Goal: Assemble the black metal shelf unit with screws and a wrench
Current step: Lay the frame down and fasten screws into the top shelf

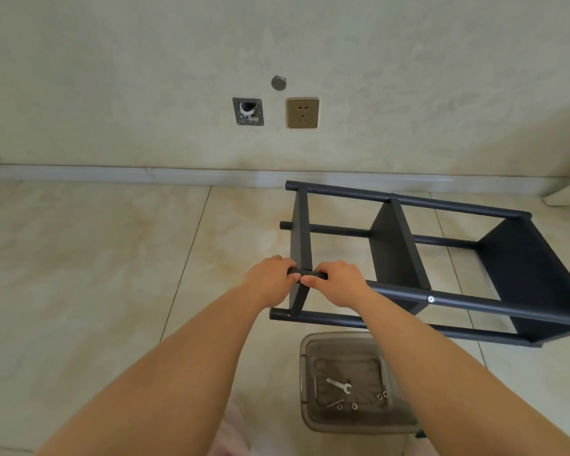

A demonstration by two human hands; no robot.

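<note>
The near upper pole (313,275) of the black shelf unit (441,258) is being gripped by both hands at its left end. The left hand (270,278) is being curled round the pole tip, left of the end panel (300,245); the right hand (339,283) is being wrapped over the pole just right of that panel, thumb underneath. The unit is being kept on its side on the tiled floor (96,258), near the wall, with 3 panels and 4 poles showing. 1 silver screw head (430,299) is being seen on the gripped pole. Below the forearms, a clear plastic bin (305,383) is being used to hold a wrench (340,386) and several small nuts (354,406). A wall socket (302,112) is being noted beyond
</note>
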